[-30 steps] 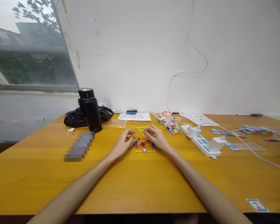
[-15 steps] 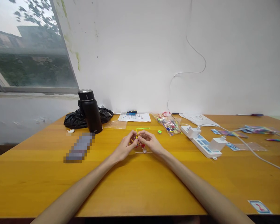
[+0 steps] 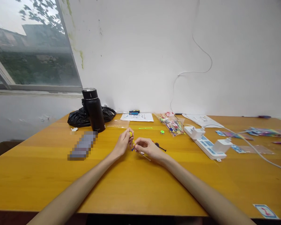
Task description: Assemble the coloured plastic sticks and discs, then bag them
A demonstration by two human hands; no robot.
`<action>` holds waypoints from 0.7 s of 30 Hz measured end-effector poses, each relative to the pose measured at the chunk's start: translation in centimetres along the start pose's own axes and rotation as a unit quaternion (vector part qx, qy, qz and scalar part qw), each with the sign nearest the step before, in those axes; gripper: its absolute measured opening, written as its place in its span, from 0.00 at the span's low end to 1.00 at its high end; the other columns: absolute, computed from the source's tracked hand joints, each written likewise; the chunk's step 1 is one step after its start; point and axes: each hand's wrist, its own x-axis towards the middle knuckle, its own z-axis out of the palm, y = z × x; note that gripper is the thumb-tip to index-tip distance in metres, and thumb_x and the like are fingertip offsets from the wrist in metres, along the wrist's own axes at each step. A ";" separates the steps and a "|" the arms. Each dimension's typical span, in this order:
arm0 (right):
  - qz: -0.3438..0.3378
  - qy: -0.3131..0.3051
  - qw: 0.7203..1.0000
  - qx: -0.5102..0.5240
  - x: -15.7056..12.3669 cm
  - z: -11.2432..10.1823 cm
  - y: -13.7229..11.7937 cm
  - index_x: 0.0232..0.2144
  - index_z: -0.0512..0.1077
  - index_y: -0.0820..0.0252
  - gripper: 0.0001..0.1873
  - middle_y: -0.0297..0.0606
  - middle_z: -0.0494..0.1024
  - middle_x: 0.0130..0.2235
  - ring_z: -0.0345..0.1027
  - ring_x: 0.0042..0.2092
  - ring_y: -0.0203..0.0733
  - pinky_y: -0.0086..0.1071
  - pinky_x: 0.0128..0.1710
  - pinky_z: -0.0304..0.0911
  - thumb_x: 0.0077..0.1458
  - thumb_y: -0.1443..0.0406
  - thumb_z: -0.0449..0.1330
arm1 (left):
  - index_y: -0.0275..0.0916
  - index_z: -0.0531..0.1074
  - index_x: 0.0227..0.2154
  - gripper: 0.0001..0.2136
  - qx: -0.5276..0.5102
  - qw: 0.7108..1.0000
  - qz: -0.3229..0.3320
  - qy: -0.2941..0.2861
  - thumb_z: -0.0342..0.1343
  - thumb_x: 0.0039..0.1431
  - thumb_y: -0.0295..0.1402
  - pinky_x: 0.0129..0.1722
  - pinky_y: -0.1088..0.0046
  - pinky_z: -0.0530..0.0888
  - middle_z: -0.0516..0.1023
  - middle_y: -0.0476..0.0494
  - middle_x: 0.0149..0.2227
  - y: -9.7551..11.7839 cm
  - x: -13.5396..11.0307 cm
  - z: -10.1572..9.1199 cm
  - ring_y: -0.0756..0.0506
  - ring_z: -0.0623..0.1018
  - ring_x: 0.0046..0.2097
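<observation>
My left hand (image 3: 123, 143) rests on the wooden table (image 3: 131, 187) with its fingers pinched on a small yellow plastic piece (image 3: 130, 134). Just to its right, my right hand (image 3: 147, 147) is curled shut around small coloured plastic sticks; a blue tip (image 3: 132, 149) and a thin white stick (image 3: 145, 155) poke out from under it. A black stick piece (image 3: 159, 146) lies just right of that hand. A green stick (image 3: 145, 128) and a small green disc (image 3: 162, 132) lie farther back.
A black flask (image 3: 94, 109) stands back left before a black bag (image 3: 78, 118). A blurred flat object (image 3: 83, 149) lies to the left. Paper sheet with screwdriver (image 3: 134, 112), a bag of coloured parts (image 3: 171, 123), a white power strip (image 3: 207, 143) with cables sit behind and right.
My hands came together over the coloured pieces, then drew slightly apart and nearer to me. The yellow piece is now in my left fingers; the green stick lies back on the table.
</observation>
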 end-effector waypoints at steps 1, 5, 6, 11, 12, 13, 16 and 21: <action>-0.002 -0.002 1.000 -0.007 0.0 0.2 -0.1 0.35 0.76 0.57 0.17 0.35 0.74 0.32 0.66 0.33 0.37 0.31 0.36 0.62 0.52 0.51 0.67 | 0.41 0.63 0.31 0.15 -0.013 1.000 -0.006 0.010 0.44 0.66 0.46 0.24 0.77 0.64 0.61 0.54 0.23 -0.1 0.2 -0.2 0.52 0.64 0.22; -0.020 0.011 1.000 -0.021 0.2 -0.1 -0.5 0.41 0.77 0.57 0.18 0.37 0.77 0.37 0.69 0.37 0.39 0.32 0.39 0.63 0.57 0.51 0.63 | 0.41 0.62 0.30 0.13 -0.093 0.993 -0.066 0.024 0.47 0.62 0.45 0.21 0.78 0.64 0.64 0.54 0.24 -0.6 0.8 -0.3 0.52 0.65 0.22; -0.019 0.021 0.999 -0.025 0.3 -0.5 -0.4 0.43 0.77 0.56 0.18 0.37 0.77 0.37 0.69 0.37 0.39 0.32 0.39 0.64 0.57 0.51 0.63 | 0.41 0.62 0.30 0.12 -0.110 0.990 -0.083 0.025 0.48 0.61 0.44 0.20 0.79 0.62 0.63 0.54 0.24 -0.7 0.9 -0.2 0.52 0.65 0.21; -0.062 0.147 0.984 -0.075 0.9 -2.9 0.5 0.41 0.72 0.57 0.17 0.36 0.77 0.35 0.71 0.36 0.39 0.30 0.34 0.65 0.55 0.53 0.65 | 0.41 0.61 0.31 0.12 -0.143 0.980 -0.141 -0.003 0.52 0.59 0.44 0.19 0.83 0.52 0.60 0.57 0.24 -1.1 0.9 0.1 0.56 0.56 0.20; -0.078 0.171 0.978 -0.095 0.9 -3.2 0.6 0.39 0.71 0.58 0.16 0.36 0.77 0.35 0.72 0.37 0.40 0.30 0.35 0.66 0.55 0.54 0.65 | 0.41 0.60 0.31 0.13 -0.146 0.979 -0.143 -0.014 0.53 0.59 0.44 0.19 0.83 0.51 0.59 0.57 0.24 -1.1 0.9 0.2 0.57 0.55 0.20; -0.088 0.186 0.972 -0.116 0.9 -3.5 0.7 0.38 0.71 0.58 0.14 0.37 0.77 0.35 0.72 0.39 0.40 0.31 0.36 0.66 0.55 0.55 0.64 | 0.41 0.60 0.31 0.13 -0.149 0.978 -0.143 -0.026 0.55 0.59 0.43 0.19 0.83 0.51 0.58 0.57 0.25 -1.1 0.8 0.2 0.57 0.54 0.20; -0.097 0.186 0.963 -0.171 0.8 -3.6 0.5 0.38 0.72 0.59 0.12 0.38 0.77 0.37 0.73 0.41 0.41 0.33 0.39 0.67 0.57 0.57 0.62 | 0.41 0.60 0.32 0.14 -0.147 0.978 -0.134 -0.062 0.58 0.58 0.44 0.19 0.84 0.51 0.55 0.58 0.25 -1.3 0.6 0.4 0.57 0.53 0.21; -0.096 0.156 0.965 -0.190 0.6 -3.0 0.2 0.43 0.71 0.58 0.13 0.38 0.78 0.37 0.73 0.40 0.40 0.33 0.41 0.66 0.60 0.56 0.59 | 0.41 0.62 0.32 0.16 -0.126 0.984 -0.113 -0.057 0.56 0.60 0.48 0.19 0.84 0.50 0.53 0.57 0.24 -1.4 0.6 0.3 0.56 0.51 0.21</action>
